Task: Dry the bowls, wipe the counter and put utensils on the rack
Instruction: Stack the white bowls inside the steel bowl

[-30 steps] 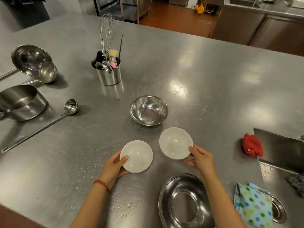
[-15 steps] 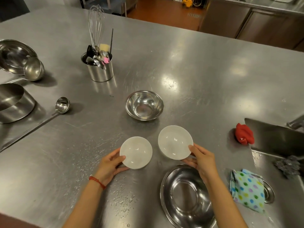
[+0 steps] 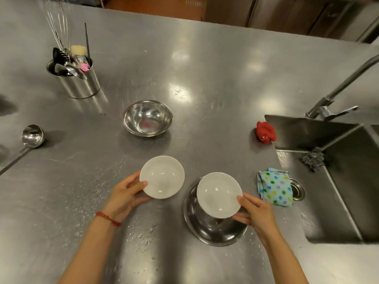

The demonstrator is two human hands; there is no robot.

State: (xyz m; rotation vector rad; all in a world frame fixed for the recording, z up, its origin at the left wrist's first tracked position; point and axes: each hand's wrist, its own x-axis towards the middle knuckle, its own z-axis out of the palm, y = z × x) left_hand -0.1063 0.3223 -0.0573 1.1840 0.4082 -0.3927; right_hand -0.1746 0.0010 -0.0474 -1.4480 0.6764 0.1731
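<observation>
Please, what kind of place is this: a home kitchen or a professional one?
Most likely a professional kitchen. The whole counter is stainless steel, a deep steel sink with a tall faucet is built into it, and a steel canister holds a whisk and other utensils.

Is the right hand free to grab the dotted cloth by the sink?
Probably not yet: the right hand grips a white bowl. The dotted cloth lies close beside it with nothing between.
</observation>
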